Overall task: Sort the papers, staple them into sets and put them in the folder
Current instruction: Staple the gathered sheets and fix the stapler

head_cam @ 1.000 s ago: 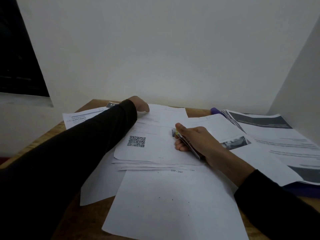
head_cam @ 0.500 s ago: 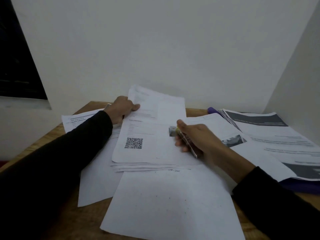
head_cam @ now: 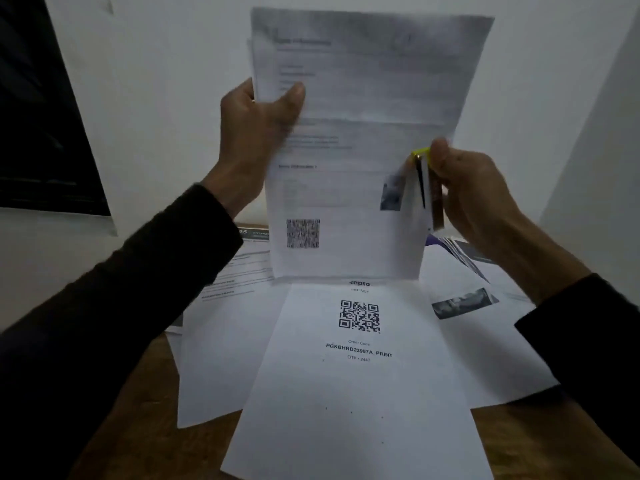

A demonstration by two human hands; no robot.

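Raised since the earlier frame: your sheaf (head_cam: 363,98), now upright above the QR sheet (head_cam: 356,368). Left hand (head_cam: 256,133): fingers pinch the sheaf's left edge. Right hand (head_cam: 474,199): fingers grip the stapler (head_cam: 424,181) at the sheaf's right edge. QR sheet: flat on the surface (head_cam: 138,427), below the sheaf.

The person wears long black sleeves on both arms, the left sleeve (head_cam: 114,306) ending at the wrist and the right sleeve (head_cam: 588,334) ending a little up the forearm, leaving both hands bare, without rings or watch showing.
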